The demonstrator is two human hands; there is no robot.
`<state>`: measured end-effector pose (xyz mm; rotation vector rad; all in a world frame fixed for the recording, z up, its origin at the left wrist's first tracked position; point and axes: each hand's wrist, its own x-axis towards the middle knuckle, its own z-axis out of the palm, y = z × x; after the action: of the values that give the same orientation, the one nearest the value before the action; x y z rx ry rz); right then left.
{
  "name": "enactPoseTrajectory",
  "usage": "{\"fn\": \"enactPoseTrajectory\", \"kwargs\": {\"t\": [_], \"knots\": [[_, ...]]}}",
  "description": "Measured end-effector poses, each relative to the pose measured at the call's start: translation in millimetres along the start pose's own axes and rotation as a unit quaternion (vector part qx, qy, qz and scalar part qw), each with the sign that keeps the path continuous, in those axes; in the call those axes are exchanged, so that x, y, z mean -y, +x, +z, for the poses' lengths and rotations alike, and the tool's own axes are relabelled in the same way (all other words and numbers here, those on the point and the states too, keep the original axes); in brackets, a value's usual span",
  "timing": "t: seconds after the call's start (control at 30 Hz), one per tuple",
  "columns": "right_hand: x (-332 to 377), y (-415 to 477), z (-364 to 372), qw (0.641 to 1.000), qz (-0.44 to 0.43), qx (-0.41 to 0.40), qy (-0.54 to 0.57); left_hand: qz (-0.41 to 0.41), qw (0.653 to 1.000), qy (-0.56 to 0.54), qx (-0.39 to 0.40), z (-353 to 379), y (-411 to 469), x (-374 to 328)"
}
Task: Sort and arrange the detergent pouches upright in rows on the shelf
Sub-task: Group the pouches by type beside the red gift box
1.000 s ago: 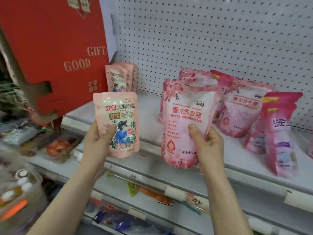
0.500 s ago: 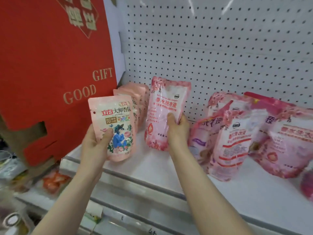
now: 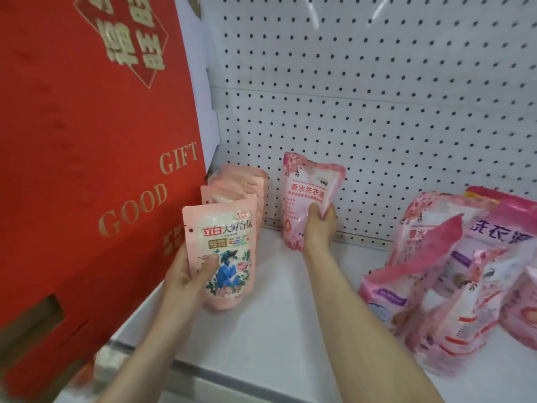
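Observation:
My left hand (image 3: 190, 276) grips a pale pink pouch with a blue figure and flowers (image 3: 222, 251), held upright at the front of a short row of matching pale pink pouches (image 3: 242, 184) against the shelf's left end. My right hand (image 3: 318, 228) grips a darker pink floral pouch (image 3: 308, 190) by its lower right side, standing it upright on the white shelf (image 3: 276, 321) close to the pegboard back. A loose heap of pink pouches (image 3: 453, 271) lies leaning and toppled at the right.
A big red gift box (image 3: 87, 155) with gold "GOOD GIFT" lettering walls off the shelf's left side. White pegboard (image 3: 363, 97) forms the back. Bare shelf surface lies between my arms and in front of the heap.
My right hand carried the darker pink pouch from the shelf front to the back by the pegboard. My left hand brought the pale pouch nearer the left row. The view moved closer.

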<state>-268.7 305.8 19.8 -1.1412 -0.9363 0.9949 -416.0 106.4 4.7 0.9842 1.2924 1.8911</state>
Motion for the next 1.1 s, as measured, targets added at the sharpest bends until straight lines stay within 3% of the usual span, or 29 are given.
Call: {"fn": "enactPoseTrajectory", "kwargs": {"t": [0.17,0.23,0.3,0.37,0.4,0.47,0.53,0.6,0.73,0.83,0.97,1.1], "knots": [[-2,7,1,1.0,-0.016,0.01,-0.019,-0.01,0.999,0.014,0.041,-9,7,0],[4,3,-3,0.996,-0.034,-0.014,-0.084,-0.014,0.999,0.016,0.049,-12,8,-1],[17,-9,-7,0.98,-0.098,-0.078,-0.153,-0.024,0.998,0.014,0.061,-15,8,-2],[37,-32,-7,0.95,-0.248,-0.103,-0.158,-0.031,0.997,0.013,0.072,-18,9,-1],[47,-46,-5,0.927,-0.333,-0.071,-0.159,-0.032,0.996,0.015,0.076,-19,9,-1],[64,-72,-1,0.881,-0.425,0.085,-0.188,-0.034,0.996,0.017,0.084,-21,9,1],[74,-90,2,0.843,-0.374,0.274,-0.273,-0.035,0.996,0.013,0.087,-23,11,3],[72,-95,3,0.822,-0.311,0.365,-0.307,-0.024,0.996,0.021,0.083,-26,14,4],[64,-93,10,0.848,-0.327,0.313,-0.275,0.031,0.994,0.099,0.025,-28,18,7],[60,-97,20,0.849,-0.363,0.27,-0.274,0.073,0.981,0.178,0.017,-27,13,8],[57,-101,26,0.839,-0.405,0.232,-0.281,0.108,0.928,0.358,0.007,-22,13,12],[55,-104,26,0.824,-0.417,0.201,-0.327,0.108,0.898,0.428,0.002,-16,19,13]]}}
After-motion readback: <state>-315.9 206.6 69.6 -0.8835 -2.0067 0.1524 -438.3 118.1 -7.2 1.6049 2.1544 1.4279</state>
